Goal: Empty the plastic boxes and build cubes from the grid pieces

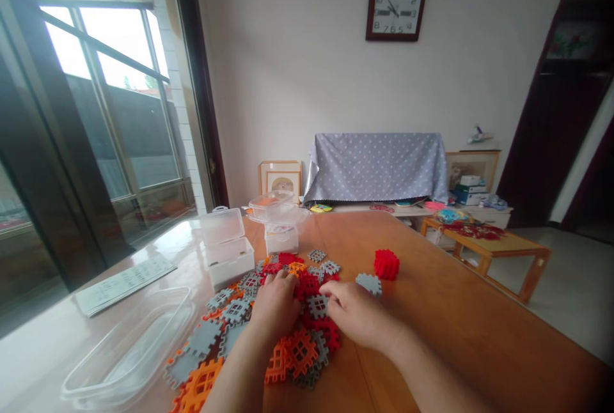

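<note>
A pile of plastic interlocking building tiles in red, orange and grey lies on the table in front of me. My left hand (277, 301) is over the middle of it, back up, with fingers bent down among red tiles; its fingertips are hidden. My right hand (357, 312) comes in from the right, its index finger reaching to a red tile (308, 284) and its fingers slightly apart. Beside those fingers is a grey window tile (318, 305). Nearer me lie an orange window tile (301, 350) and flat grey tiles (204, 339).
A red stack of tiles (386, 264) stands on the right, beside a grey tile (368, 283). On the left are a clear plastic tub (129, 342), an open lidded box (231, 263) and a paper sheet (125, 285). Another clear box (282, 240) stands behind the pile.
</note>
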Demonstrator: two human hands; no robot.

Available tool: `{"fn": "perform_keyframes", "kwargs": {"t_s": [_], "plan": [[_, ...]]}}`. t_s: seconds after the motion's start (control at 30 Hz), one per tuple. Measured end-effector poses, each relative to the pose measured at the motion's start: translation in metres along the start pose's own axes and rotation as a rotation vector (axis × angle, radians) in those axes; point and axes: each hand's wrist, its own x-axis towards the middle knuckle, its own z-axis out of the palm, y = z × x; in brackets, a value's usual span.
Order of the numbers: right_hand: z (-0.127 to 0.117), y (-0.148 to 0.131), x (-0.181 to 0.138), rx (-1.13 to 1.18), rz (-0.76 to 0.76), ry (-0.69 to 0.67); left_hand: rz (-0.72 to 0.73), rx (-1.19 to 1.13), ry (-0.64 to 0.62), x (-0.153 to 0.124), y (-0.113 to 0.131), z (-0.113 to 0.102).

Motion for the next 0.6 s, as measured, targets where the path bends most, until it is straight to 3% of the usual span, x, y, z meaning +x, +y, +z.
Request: {"fn": "perform_keyframes", "kwargs": {"t_s": [0.17,0.43,0.53,0.6], "plan": [[-0.003,0.008,0.004,-0.030,0.087,0.037,-0.095,-0.077,0.073,0.005,-0.012,0.000],[0.019,0.008,0.003,-0.098,-0.007,0.054,-0.328,-0.098,0.162,0.004,-0.022,-0.015],[0.022,0.006,0.004,-0.110,-0.026,0.074,-0.191,-0.083,0.101,-0.001,-0.016,-0.013],[0.024,0.006,0.006,-0.101,-0.046,0.079,-0.044,-0.091,-0.022,-0.003,-0.012,-0.007]]}}
